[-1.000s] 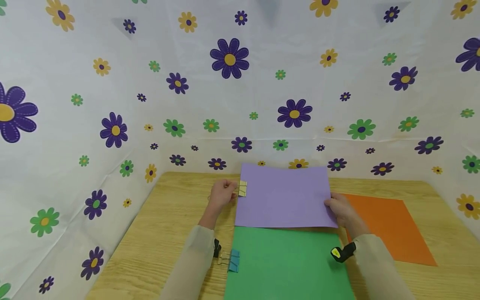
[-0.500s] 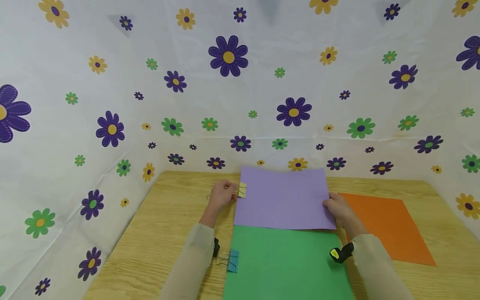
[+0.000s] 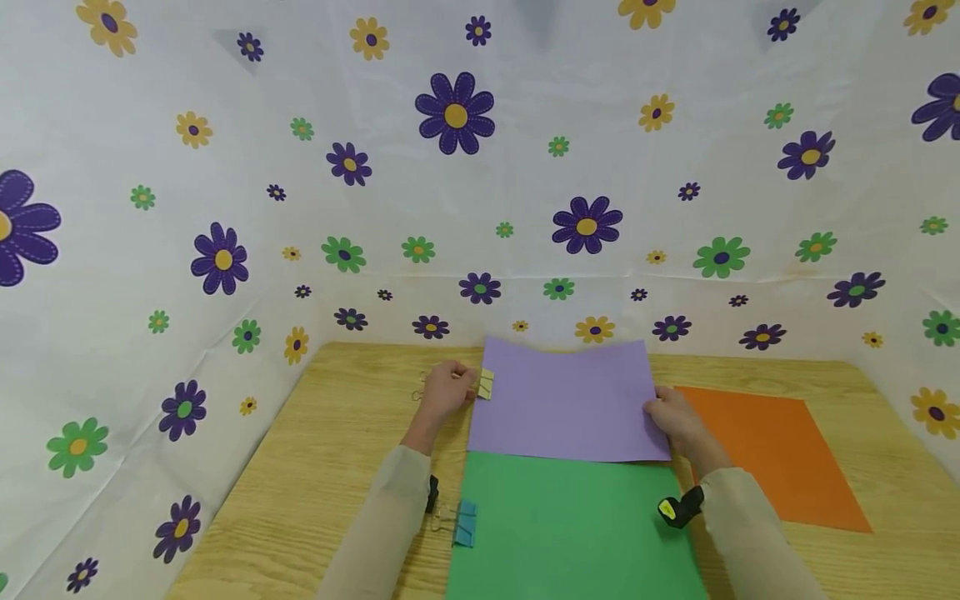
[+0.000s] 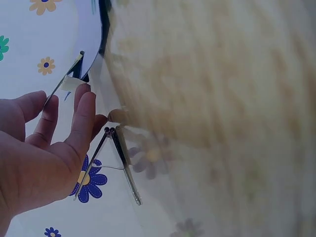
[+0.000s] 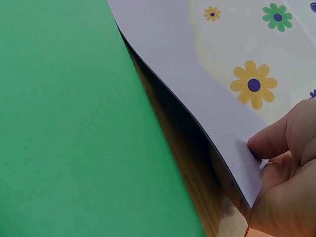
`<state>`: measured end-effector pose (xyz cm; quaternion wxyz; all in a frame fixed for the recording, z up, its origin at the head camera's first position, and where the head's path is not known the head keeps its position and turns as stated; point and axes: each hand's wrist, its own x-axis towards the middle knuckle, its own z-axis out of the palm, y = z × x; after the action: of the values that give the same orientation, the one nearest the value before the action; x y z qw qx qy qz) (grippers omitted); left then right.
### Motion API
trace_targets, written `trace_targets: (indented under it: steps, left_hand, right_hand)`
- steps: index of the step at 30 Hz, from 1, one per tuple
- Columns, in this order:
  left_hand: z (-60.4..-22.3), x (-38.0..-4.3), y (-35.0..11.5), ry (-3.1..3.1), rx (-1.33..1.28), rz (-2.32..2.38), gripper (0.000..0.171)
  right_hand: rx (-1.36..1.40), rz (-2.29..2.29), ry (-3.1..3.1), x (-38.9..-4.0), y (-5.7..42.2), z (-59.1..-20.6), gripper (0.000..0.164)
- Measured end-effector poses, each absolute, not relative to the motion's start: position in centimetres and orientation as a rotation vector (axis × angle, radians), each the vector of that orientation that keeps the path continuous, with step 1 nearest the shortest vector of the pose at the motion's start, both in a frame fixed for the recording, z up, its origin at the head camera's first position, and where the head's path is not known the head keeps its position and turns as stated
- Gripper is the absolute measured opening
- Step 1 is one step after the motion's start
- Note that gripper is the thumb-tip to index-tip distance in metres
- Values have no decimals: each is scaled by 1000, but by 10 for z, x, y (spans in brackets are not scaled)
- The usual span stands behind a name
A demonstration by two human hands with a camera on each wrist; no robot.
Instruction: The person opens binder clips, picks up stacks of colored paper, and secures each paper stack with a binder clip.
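A purple sheet (image 3: pixel 562 404) is held up over the wooden table, its back edge sagging in the middle. On its left edge sits a pale yellow binder clip (image 3: pixel 486 384), whose wire handle my left hand (image 3: pixel 447 390) pinches between thumb and fingers. In the left wrist view the clip (image 4: pixel 75 81) bites the sheet's edge. My right hand (image 3: pixel 678 421) grips the sheet's right edge, thumb (image 5: pixel 269 143) on top. Just nearer lies a green sheet (image 3: pixel 573 525), partly overlapped by the purple one in the head view. A blue binder clip (image 3: pixel 465 523) is at its left edge.
An orange sheet (image 3: pixel 776 458) lies on the table (image 3: pixel 337 450) to the right, partly behind my right arm. Another binder clip (image 4: pixel 116 158) stands beyond my left fingers, with its handles spread. White flowered cloth (image 3: pixel 525 167) encloses the table's back and sides.
The purple sheet's far edge has dropped and now bows more, and its right side has shifted slightly left with my right hand. My left hand keeps its pinch on the clip.
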<state>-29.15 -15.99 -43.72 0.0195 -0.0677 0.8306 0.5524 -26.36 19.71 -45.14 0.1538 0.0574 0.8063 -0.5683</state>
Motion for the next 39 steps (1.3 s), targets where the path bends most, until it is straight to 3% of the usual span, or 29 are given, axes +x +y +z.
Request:
trace_targets:
  steps: [39]
  left_hand:
    - [-429, -288, -164, 2670, -183, 1473, 21]
  right_hand:
    - [142, -1582, 2368, -263, 197, -453, 57]
